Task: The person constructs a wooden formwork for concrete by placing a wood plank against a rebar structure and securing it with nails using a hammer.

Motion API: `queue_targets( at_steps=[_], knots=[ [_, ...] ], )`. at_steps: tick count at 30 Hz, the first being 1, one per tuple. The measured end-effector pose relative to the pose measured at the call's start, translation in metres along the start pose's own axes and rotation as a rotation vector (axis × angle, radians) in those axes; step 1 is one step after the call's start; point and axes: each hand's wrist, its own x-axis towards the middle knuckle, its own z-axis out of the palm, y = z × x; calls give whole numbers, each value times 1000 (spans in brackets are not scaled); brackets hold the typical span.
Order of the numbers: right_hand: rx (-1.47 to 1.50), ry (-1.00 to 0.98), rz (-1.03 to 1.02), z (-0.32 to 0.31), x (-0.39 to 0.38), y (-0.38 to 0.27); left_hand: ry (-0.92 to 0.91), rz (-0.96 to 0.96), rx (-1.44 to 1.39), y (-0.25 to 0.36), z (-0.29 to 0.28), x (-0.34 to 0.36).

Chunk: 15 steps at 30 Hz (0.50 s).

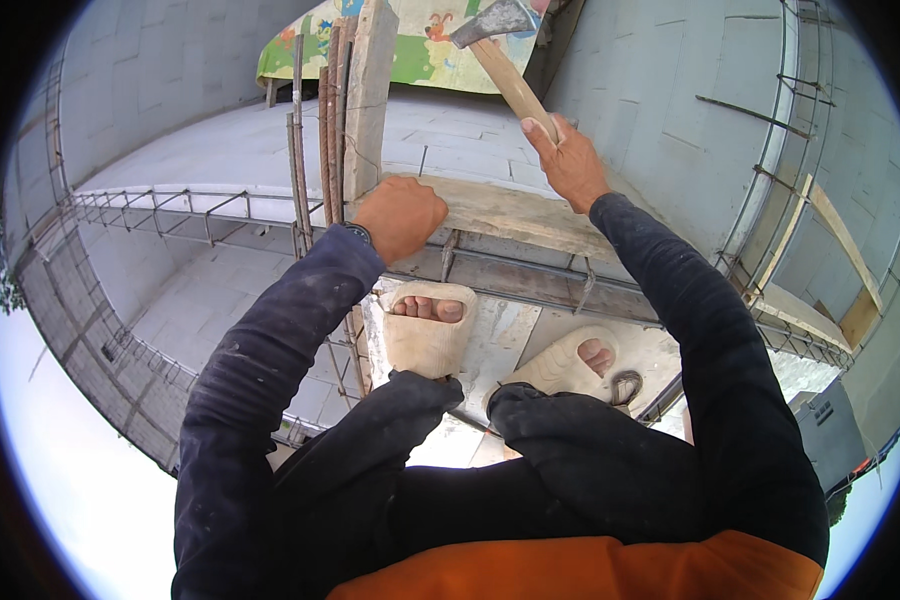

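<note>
My right hand (570, 160) grips the wooden handle of a hatchet (510, 70), its dark metal head raised at the top of the view. My left hand (402, 215) is curled closed over the horizontal wooden plank (510, 220), beside the foot of an upright timber (368, 95); whatever its fingers hold is hidden. Several rusty steel bars (326, 140) stand just left of that timber. My feet, in cream slides (420, 340), rest below the plank on a pale ledge (505, 325).
Steel rebar cages (210, 222) run left and right along pale block surfaces (170, 290). A green patterned panel (410, 55) lies beyond the timber. At the right are a leaning wooden brace (845, 240) and more rebar (785, 130). A loose dark loop (625, 387) lies by my right foot.
</note>
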Motion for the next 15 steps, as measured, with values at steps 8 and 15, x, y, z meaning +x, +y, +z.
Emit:
queue_targets(
  at_steps=[8,15],
  knots=[
    [-78,6,-73,-2,3,7,-26,-19,58,-1,-2,1],
    [-168,-181,-52,-7,3,-2,-71,-23,41,-1,-9,5]
  ],
)
